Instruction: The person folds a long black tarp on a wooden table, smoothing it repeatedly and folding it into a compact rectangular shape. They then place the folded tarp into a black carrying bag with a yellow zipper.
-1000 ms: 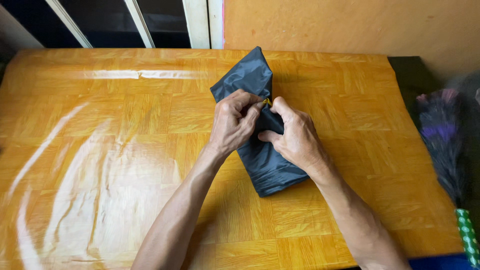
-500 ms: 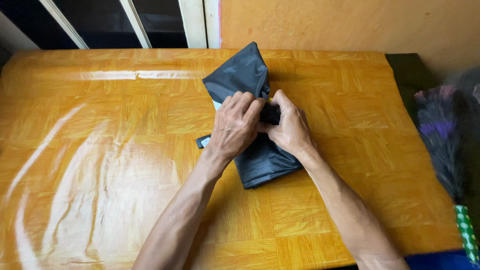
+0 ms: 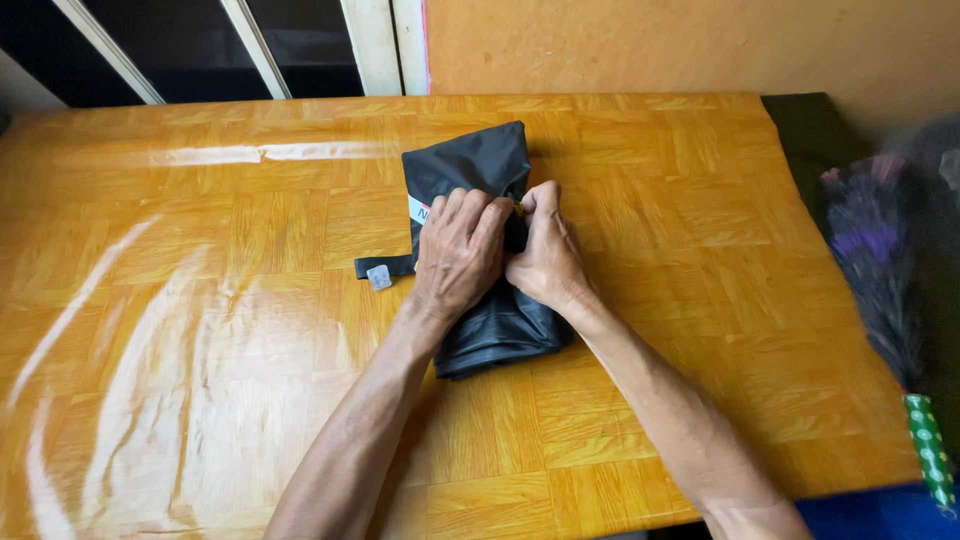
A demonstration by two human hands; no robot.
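Observation:
A folded black umbrella [image 3: 478, 170] of shiny fabric lies lengthwise on the orange wood-pattern table [image 3: 200, 300]. My left hand [image 3: 456, 255] presses on its middle from the left, fingers curled over the fabric. My right hand [image 3: 541, 256] grips the same spot from the right, thumb and fingers pinching the bundle. A black strap with a small grey tab [image 3: 380, 271] sticks out to the left of the umbrella. A white label shows beside my left fingers.
A duster with dark and purple feathers [image 3: 880, 270] and a green patterned handle [image 3: 932, 450] lies off the table's right edge. An orange wall stands behind the table, with white window bars at the back left.
The umbrella has turned from slanted to nearly upright in view and slid left. Both hands closed tighter over its middle, and the strap with the tab now lies out to the left.

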